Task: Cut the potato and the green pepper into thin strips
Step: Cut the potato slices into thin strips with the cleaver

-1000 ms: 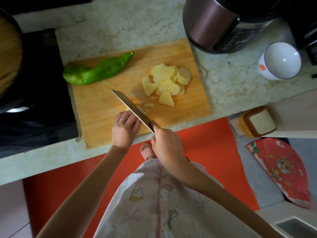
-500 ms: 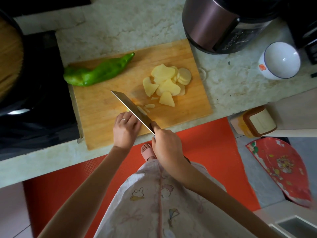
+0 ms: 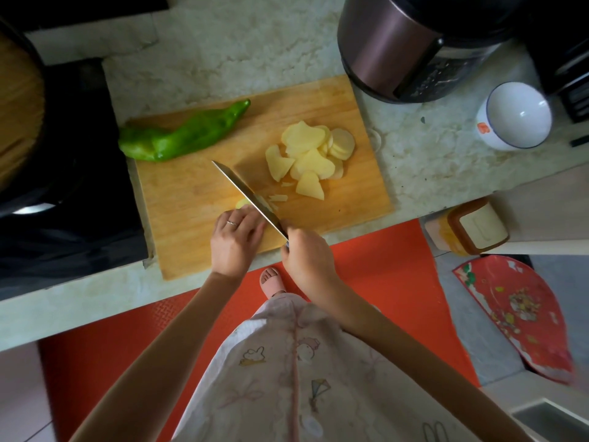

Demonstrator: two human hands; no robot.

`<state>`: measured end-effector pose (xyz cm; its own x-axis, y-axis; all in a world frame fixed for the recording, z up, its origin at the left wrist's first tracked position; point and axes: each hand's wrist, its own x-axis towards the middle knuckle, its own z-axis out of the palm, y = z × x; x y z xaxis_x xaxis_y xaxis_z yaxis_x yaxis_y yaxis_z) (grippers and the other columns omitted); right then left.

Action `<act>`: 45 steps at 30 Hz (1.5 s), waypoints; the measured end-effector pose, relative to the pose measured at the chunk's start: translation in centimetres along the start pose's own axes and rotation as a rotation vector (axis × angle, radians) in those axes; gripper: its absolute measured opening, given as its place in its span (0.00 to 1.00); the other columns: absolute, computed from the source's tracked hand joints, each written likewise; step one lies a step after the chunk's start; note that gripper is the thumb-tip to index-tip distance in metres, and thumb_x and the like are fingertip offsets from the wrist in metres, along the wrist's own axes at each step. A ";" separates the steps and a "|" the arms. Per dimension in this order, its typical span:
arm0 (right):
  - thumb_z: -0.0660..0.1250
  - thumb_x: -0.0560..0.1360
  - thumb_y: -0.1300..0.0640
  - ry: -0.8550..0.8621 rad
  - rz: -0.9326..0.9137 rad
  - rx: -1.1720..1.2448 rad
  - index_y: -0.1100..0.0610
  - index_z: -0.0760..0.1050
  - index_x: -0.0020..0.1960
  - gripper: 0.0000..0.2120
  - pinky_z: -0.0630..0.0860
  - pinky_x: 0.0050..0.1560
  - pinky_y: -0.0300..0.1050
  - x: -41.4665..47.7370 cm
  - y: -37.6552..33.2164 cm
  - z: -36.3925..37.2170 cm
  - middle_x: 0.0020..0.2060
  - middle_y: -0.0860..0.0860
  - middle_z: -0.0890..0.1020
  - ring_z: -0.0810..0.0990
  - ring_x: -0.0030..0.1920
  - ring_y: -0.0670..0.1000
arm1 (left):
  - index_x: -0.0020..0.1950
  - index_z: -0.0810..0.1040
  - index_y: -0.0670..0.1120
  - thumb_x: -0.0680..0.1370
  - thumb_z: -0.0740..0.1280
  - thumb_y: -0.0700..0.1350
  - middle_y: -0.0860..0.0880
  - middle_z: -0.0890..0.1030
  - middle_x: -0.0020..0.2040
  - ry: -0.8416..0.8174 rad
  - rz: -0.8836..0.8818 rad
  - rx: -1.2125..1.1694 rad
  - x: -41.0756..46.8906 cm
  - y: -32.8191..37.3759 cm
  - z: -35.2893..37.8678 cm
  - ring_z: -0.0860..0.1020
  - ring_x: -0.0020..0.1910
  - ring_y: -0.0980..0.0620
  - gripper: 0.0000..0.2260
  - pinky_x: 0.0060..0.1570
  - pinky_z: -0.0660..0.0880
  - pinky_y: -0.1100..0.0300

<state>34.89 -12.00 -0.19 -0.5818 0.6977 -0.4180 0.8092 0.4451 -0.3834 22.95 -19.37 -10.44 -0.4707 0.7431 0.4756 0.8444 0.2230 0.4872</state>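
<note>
- Right hand [image 3: 307, 256] is closed round the handle of the knife [image 3: 248, 197]; the handle itself is hidden inside the fist; the hand sits at the near edge of the board [image 3: 191, 202], partly over the counter's edge
- The blade runs away from the hand, slanting up and to the left across the board, its tip pointing toward the pepper [image 3: 185, 135]; whether the edge touches the wood cannot be told
- Left hand [image 3: 237, 240] lies just left of the blade, knuckles up, fingers curled down over the potato [image 3: 242, 204]; only a small pale bit of it shows beyond the fingertips, right against the blade; a ring [image 3: 231, 222] is on one finger
- A few thin slivers [image 3: 279, 197] lie on the board just right of the blade
- The slices [image 3: 310, 154] are heaped farther right on the board, overlapping one another, apart from the knife
- The pepper is whole and lies at the board's far left corner, its thick end overhanging the edge toward the stove [image 3: 63, 186]
- The board rests on a pale stone counter [image 3: 223, 59]; a cooker [image 3: 398, 43] stands behind its far right corner; a white bowl [image 3: 516, 116] sits right of that
- Below the counter's edge is a red mat [image 3: 382, 266], with a slipper [image 3: 272, 280] showing between the forearms
</note>
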 end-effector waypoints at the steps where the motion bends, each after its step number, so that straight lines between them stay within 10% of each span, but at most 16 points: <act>1: 0.60 0.79 0.58 0.004 0.002 0.005 0.56 0.73 0.62 0.13 0.65 0.42 0.41 0.5 -0.2 -0.1 0.49 0.54 0.82 0.80 0.52 0.55 | 0.48 0.83 0.40 0.77 0.69 0.40 0.43 0.82 0.46 -0.002 0.002 0.003 0.0 0.1 0.0 0.78 0.42 0.42 0.05 0.45 0.77 0.52; 9: 0.68 0.72 0.60 0.228 -0.239 -0.185 0.54 0.76 0.61 0.18 0.62 0.29 0.41 0.3 1.9 -3.1 0.33 0.54 0.81 0.81 0.35 0.55 | 0.53 0.80 0.39 0.79 0.63 0.40 0.43 0.83 0.43 -0.097 -0.291 -0.210 0.7 1.4 -2.5 0.77 0.40 0.45 0.09 0.67 0.65 0.49; 13: 0.65 0.68 0.63 0.560 -0.469 -0.423 0.54 0.79 0.60 0.21 0.63 0.24 0.39 -0.3 5.6 -6.2 0.27 0.51 0.75 0.73 0.24 0.51 | 0.53 0.76 0.39 0.78 0.59 0.32 0.53 0.78 0.47 0.214 -0.622 -0.389 2.1 2.3 -5.0 0.77 0.47 0.60 0.08 0.49 0.71 0.63; 18: 0.73 0.65 0.67 0.699 -0.605 -0.563 0.54 0.80 0.60 0.24 0.70 0.28 0.44 0.9 8.5 -8.4 0.28 0.50 0.73 0.73 0.27 0.51 | 0.51 0.73 0.44 0.77 0.56 0.33 0.52 0.77 0.48 0.381 -0.767 -0.482 5.9 1.8 -6.7 0.76 0.50 0.57 0.10 0.57 0.73 0.54; 25: 0.73 0.68 0.68 0.772 -0.688 -0.535 0.54 0.80 0.60 0.22 0.70 0.32 0.43 1.1 10.2 -9.2 0.28 0.49 0.74 0.73 0.29 0.50 | 0.57 0.79 0.45 0.76 0.68 0.41 0.52 0.79 0.56 -0.187 -0.296 -0.523 9.8 4.6 -7.9 0.74 0.57 0.66 0.10 0.58 0.68 0.69; 31: 0.75 0.69 0.65 0.821 -0.730 -0.558 0.53 0.80 0.61 0.22 0.68 0.35 0.43 1.3 11.1 -10.0 0.29 0.48 0.73 0.72 0.29 0.49 | 0.62 0.79 0.49 0.70 0.69 0.56 0.50 0.80 0.60 -0.457 0.025 -0.246 12.3 7.0 -6.7 0.79 0.58 0.51 0.23 0.60 0.73 0.53; 45: 0.60 0.74 0.72 0.814 -0.875 -0.542 0.54 0.79 0.61 0.22 0.73 0.33 0.44 1.9 12.7 -11.3 0.30 0.49 0.76 0.73 0.31 0.51 | 0.51 0.81 0.45 0.77 0.66 0.34 0.55 0.80 0.45 -0.479 -0.232 -0.474 13.7 6.7 -5.3 0.77 0.37 0.67 0.09 0.46 0.74 0.68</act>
<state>45.01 1.33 3.42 -0.8665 0.1167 0.4853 0.2323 0.9549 0.1852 20.77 -11.02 3.26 -0.3685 0.9296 0.0002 0.4830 0.1912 0.8545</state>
